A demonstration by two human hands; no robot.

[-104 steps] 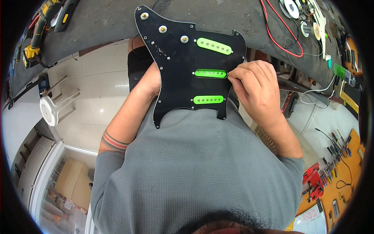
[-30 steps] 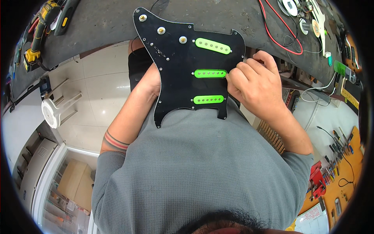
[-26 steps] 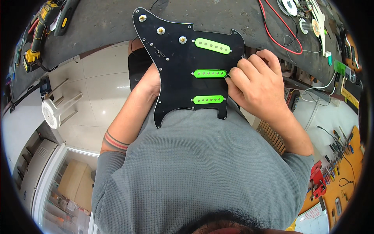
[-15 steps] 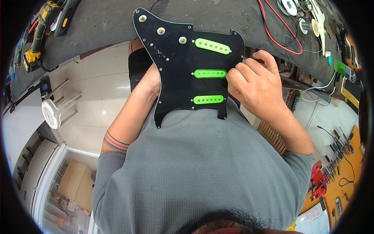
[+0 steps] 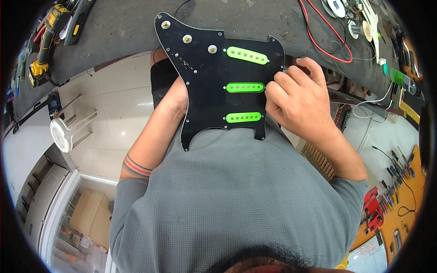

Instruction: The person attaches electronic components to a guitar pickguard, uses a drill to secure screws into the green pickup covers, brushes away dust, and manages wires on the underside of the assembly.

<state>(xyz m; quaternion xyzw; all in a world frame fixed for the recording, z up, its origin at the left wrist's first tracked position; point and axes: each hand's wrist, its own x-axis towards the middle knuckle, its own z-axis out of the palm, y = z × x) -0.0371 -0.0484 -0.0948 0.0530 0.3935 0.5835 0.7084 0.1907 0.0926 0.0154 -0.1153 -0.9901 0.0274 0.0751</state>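
Head view, the only one. Black pickguard [image 5: 209, 102] sits face up in front of the grey shirt [image 5: 236, 182], far end overlapping the desk [image 5: 129, 25] in view; can't tell whether it rests on the edge. Left hand [image 5: 181, 94] goes under the plate from the left, fingers hidden: can't tell how open, or what it grips. Right hand [image 5: 300, 98] is curled, thumb and index drawn in together at the right end of the middle green pickup [image 5: 245, 87]; whatever is between the fingertips is hidden.

Risks, my judgement: any small screw there could slip and drop to the lap or floor, since the pinch is tiny and nothing visible would catch it. If the unseen left hand loosens, the middle pickup could sink or skew in its slot. Plate might tip if pushed on the right, with support apparently only from below left. Pressing hard could mark the green cover. Upper pickup [image 5: 247, 55] and lower pickup [image 5: 243, 117] look seated, so less worry.
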